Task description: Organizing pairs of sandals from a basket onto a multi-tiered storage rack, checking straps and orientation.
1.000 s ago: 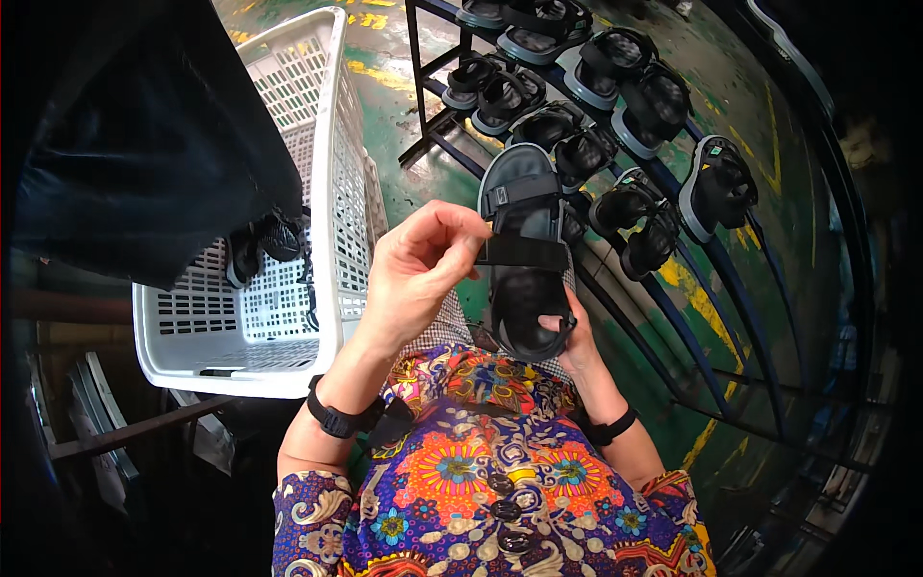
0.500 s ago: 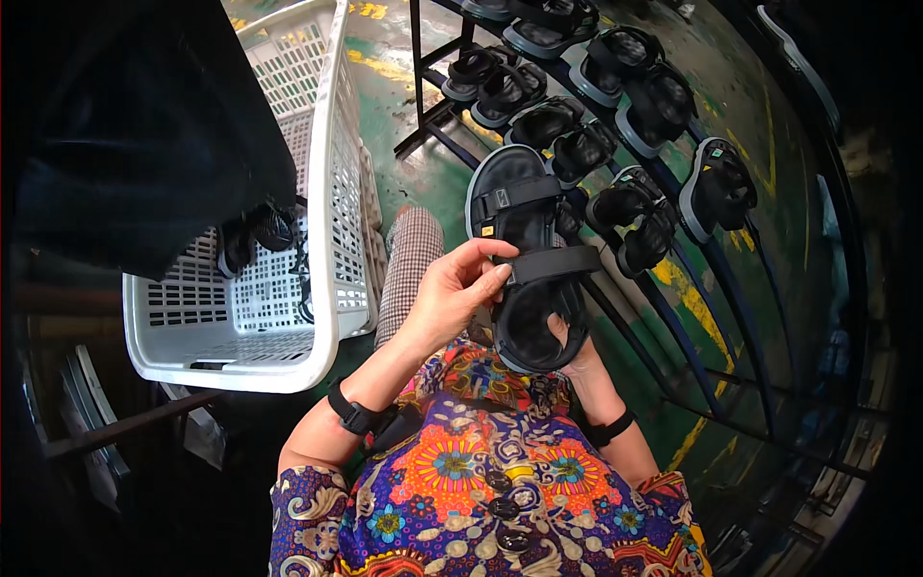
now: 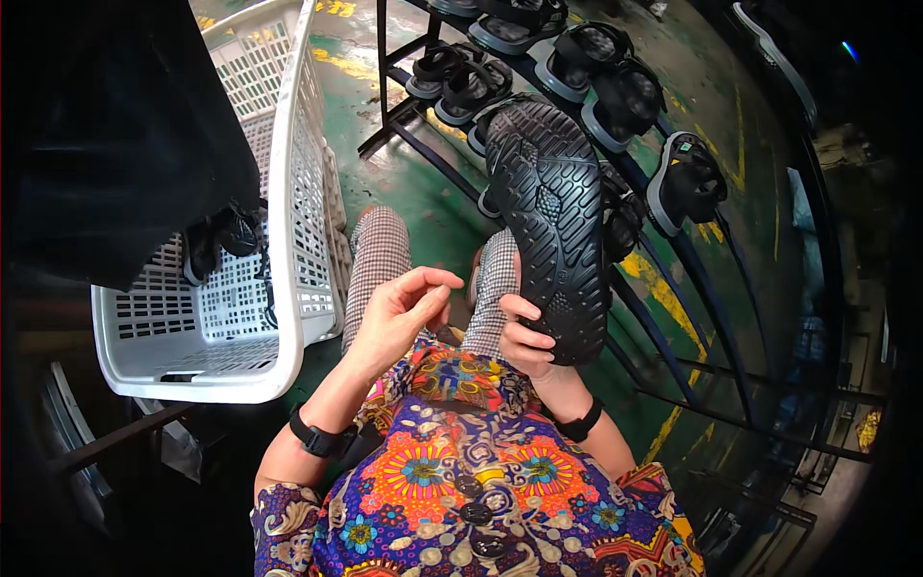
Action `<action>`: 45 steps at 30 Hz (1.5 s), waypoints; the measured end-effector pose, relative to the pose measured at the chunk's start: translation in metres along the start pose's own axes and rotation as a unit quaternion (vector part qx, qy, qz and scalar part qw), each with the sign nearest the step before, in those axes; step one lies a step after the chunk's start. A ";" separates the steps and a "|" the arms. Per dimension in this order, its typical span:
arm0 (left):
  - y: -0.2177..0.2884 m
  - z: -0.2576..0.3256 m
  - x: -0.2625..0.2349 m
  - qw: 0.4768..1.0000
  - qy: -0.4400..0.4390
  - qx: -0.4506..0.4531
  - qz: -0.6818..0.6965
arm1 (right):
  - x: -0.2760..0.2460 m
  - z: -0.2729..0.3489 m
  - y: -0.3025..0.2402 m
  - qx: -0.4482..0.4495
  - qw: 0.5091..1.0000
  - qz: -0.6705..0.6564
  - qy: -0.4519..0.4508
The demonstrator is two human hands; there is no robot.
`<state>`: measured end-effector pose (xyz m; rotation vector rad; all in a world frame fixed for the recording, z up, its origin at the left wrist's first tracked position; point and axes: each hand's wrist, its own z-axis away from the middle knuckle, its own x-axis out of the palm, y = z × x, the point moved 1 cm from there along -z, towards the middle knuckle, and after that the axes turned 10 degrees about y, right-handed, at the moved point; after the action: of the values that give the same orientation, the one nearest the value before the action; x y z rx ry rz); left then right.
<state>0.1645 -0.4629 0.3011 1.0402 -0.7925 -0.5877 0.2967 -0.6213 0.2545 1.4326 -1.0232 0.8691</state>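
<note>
A black sandal (image 3: 550, 221) is turned with its ridged sole toward me, the toe end pointing away. My right hand (image 3: 527, 338) grips it at the heel end, fingers wrapped over the near left edge of the sole. The straps are hidden behind the sole. To the left, apart from the sandal, my left hand (image 3: 404, 313) is loosely closed with thumb and forefinger drawn together. Nothing shows between those fingers.
A black rack (image 3: 437, 159) bearing several black sandals (image 3: 685, 183) with grey soles stands ahead and to the right. At my left is a white perforated plastic basket (image 3: 288, 317) with dark sandals (image 3: 216, 240) inside. Dark cloth (image 3: 125, 135) hangs over the basket.
The sandal has been flipped from its strap side to its sole. My left hand has let go of the strap and drawn back to the left; my right hand keeps its hold.
</note>
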 end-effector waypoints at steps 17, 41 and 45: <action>0.017 0.004 0.010 0.998 -0.020 -0.015 -0.052 | -0.003 -0.013 -0.007 0.136 0.984 0.015 -0.118; 0.136 0.049 -0.121 0.963 0.131 0.167 -0.167 | 0.270 -0.115 -0.045 -0.638 0.566 0.465 0.237; 0.139 0.050 -0.179 0.955 0.137 0.161 -0.210 | 0.316 -0.161 -0.090 -0.606 0.498 0.595 0.177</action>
<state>0.0265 -0.2986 0.3907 1.5755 -0.4267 -0.6662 0.4982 -0.4981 0.5335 -0.8644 -1.6945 0.8656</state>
